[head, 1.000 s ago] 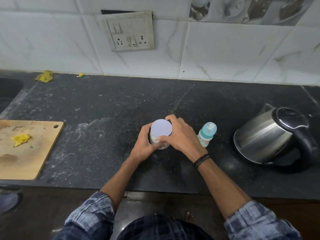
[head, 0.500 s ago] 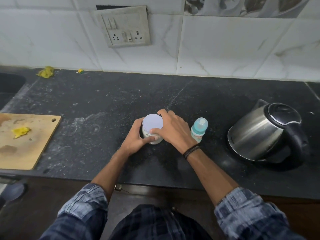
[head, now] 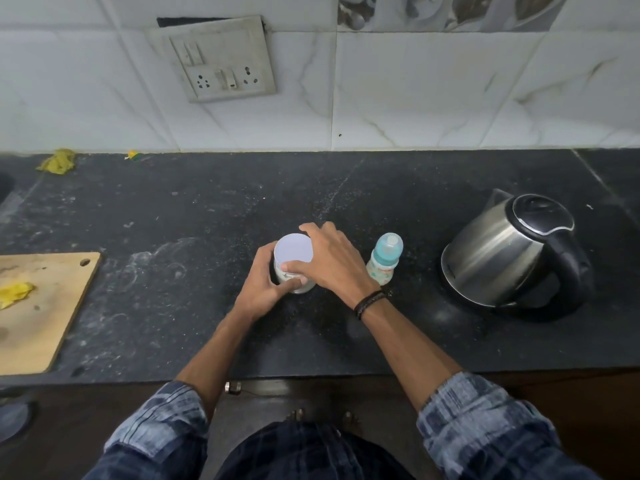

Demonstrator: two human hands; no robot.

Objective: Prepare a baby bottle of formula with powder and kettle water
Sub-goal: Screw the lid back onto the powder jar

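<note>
- Left hand (head: 264,289) grips the powder tin (head: 302,288) round its body and right hand (head: 334,261) curls over its lid (head: 293,252), midway along the countertop (head: 173,220), toward the front edge.
- Nothing has shifted in the last second: the lid is still on, and the baby bottle (head: 385,261) stands capped beside it.

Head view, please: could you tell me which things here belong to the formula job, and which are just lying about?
Job: tin, held by left hand and right hand; bottle; kettle.
Lying about: board; yellow scrap on it; socket panel.

No legible lettering on formula tin (head: 293,253), baby bottle (head: 383,263) or kettle (head: 498,258).
</note>
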